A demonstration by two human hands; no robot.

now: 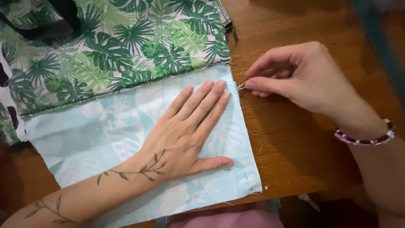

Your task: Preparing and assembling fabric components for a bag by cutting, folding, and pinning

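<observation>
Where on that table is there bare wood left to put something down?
Bare wooden table shows between the pale blue fabric and the right hand, and above that hand. The left is crowded: leaf-print fabric and the left hand cover it.

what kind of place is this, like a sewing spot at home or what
Probably a home sewing or craft spot. Cut fabric, a leaf-print piece and a pale blue piece, lies on a wooden table. The left hand presses it flat; the right hand pinches a loose thread at its edge.
</observation>
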